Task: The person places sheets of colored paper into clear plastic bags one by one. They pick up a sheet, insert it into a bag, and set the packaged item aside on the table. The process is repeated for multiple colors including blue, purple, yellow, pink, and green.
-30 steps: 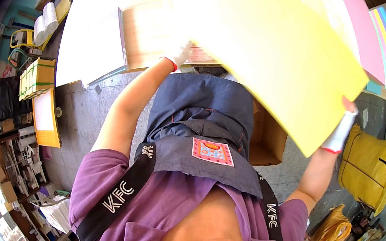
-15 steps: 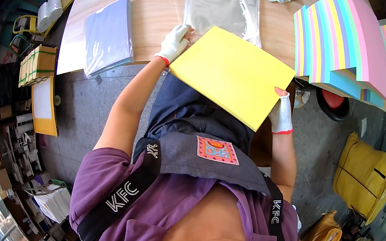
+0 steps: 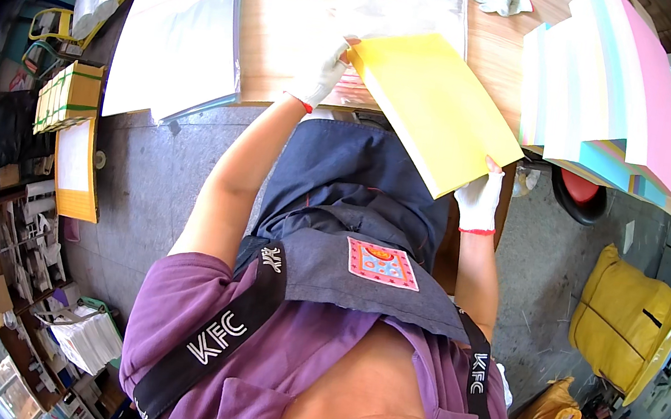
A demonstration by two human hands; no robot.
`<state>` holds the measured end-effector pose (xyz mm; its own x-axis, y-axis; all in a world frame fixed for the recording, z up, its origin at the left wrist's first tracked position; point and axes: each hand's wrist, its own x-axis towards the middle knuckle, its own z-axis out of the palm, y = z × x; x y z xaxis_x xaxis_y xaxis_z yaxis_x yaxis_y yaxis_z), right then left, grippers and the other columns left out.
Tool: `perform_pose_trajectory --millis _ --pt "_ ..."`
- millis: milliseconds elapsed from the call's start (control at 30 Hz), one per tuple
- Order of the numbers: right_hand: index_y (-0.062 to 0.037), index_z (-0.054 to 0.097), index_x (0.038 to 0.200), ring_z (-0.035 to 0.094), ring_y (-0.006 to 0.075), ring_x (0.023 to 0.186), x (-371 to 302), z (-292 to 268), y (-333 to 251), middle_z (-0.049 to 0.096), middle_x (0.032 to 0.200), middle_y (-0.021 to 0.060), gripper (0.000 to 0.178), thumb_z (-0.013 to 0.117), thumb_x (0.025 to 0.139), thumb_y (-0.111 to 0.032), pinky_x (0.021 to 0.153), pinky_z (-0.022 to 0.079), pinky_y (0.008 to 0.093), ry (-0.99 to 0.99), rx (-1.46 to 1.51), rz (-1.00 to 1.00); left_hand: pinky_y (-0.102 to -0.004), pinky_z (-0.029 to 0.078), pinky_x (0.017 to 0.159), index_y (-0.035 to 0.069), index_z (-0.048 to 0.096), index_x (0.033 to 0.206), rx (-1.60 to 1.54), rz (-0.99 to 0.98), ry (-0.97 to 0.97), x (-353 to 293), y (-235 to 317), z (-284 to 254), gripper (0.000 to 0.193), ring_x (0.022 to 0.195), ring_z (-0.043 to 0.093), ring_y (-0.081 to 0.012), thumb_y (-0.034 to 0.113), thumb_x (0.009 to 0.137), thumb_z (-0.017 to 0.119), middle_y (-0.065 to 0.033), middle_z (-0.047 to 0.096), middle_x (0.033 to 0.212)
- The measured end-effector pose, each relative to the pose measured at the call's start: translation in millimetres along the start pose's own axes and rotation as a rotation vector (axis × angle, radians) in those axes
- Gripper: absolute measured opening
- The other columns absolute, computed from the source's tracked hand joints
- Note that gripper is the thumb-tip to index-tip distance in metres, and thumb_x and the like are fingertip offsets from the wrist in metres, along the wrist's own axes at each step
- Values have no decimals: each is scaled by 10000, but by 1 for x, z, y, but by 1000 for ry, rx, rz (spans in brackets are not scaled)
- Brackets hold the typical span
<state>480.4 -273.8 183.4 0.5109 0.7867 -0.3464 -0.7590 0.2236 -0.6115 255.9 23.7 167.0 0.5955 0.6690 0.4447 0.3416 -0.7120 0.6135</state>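
A thick stack of yellow paper (image 3: 440, 108) is held at a tilt over the near edge of the table. My left hand (image 3: 320, 72), in a white fingerless glove, grips its far left corner. At the near right corner, my gloved right hand (image 3: 480, 197) is closed on the stack, thumb on top. Just beyond the paper lie clear plastic bags (image 3: 403, 0), partly covered by it. To the left, a plastic-wrapped pack of paper (image 3: 203, 54) rests on the table, washed out by glare and overhanging the near edge.
Tall stacks of pastel paper (image 3: 614, 86) stand on the table's right side. A grey-white glove (image 3: 502, 0) lies at the far side. Beneath the right edge is a stool with a red top (image 3: 579, 188). A yellow bulky sack (image 3: 624, 323) sits on the floor at right.
The yellow stack has tilted and turned, moving slightly away from me. My left hand has shifted right with its corner. Both hands keep their hold, and the picture has become brighter.
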Motion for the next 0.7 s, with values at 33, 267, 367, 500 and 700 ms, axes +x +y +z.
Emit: perform_pose_trajectory --millis 33,267,367,500,700 --pt "-43 505 1319 643 202 1050 0 -5 2 623 1220 89 472 588 923 -287 803 555 326 -8 25 11 -325 531 752 80 655 1128 -1 33 4 -1 0 1 293 872 673 -264 9 851 598 -102 699 1066" --pt "-53 529 1278 698 162 858 -21 2 13 669 1112 74 413 578 927 -265 559 579 255 54 9 53 -311 524 778 40 408 1407 -628 -345 372 -61 75 44 548 870 649 -186 -44 888 560 -131 598 1183" --pt "-62 538 1253 682 159 752 -29 -2 20 672 1047 58 402 598 909 -261 542 555 254 81 -9 37 -311 546 774 41 372 1417 -1059 -758 532 -68 98 80 520 930 623 -160 54 940 577 -110 565 1222" --pt "-62 561 1209 644 154 683 -27 -4 19 663 991 40 368 600 898 -255 528 510 255 23 -64 70 -329 551 799 24 398 1392 -1488 -941 241 -60 72 133 465 984 628 -192 82 960 560 -134 577 1231" --pt "-76 587 1153 633 124 674 -11 -7 32 669 937 23 288 588 912 -235 483 491 252 -13 -72 151 -355 558 838 -1 436 1354 -1541 -869 6 -97 59 139 396 1066 636 -240 123 991 535 -172 595 1245"
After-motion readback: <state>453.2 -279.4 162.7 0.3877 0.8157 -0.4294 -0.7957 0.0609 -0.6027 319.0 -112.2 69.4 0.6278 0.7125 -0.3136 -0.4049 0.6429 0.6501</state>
